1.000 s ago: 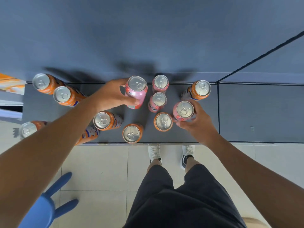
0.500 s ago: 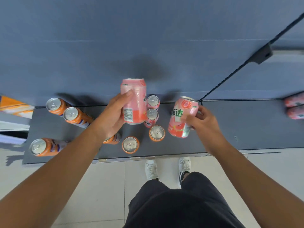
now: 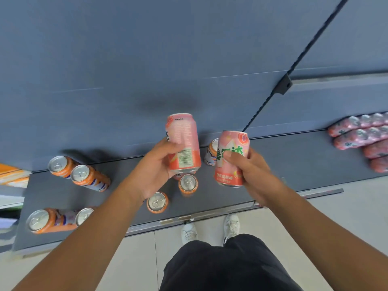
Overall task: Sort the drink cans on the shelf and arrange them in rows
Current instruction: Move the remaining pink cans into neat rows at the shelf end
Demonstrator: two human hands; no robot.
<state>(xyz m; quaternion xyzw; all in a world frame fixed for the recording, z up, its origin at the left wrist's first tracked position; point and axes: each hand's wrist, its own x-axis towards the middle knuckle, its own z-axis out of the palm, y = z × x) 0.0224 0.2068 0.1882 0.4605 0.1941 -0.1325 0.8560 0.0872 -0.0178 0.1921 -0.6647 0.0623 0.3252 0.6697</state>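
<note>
My left hand (image 3: 155,171) grips a pink can (image 3: 183,141) held up above the dark shelf (image 3: 294,164), its barcode side toward me. My right hand (image 3: 252,173) grips a second pink can (image 3: 232,158) with green lettering, just right of the first. Below them several orange cans stand on the shelf: two at the far left (image 3: 59,165) (image 3: 88,180), two near the front left (image 3: 46,220) (image 3: 84,215), two in the middle (image 3: 157,202) (image 3: 188,184), and one behind my hands (image 3: 211,152). Pink cans (image 3: 361,133) lie in rows at the far right.
A dark slotted upright (image 3: 270,95) with a bracket divides the blue back panel. The shelf's front edge rail (image 3: 189,219) runs above a tiled floor (image 3: 134,259). My shoes (image 3: 189,232) and dark shorts are below. Orange packaging (image 3: 12,175) sits at the left edge.
Both hands have lifted their pink cans off the shelf and higher. The view has swung right, so the rows of pink cans at the far right show more.
</note>
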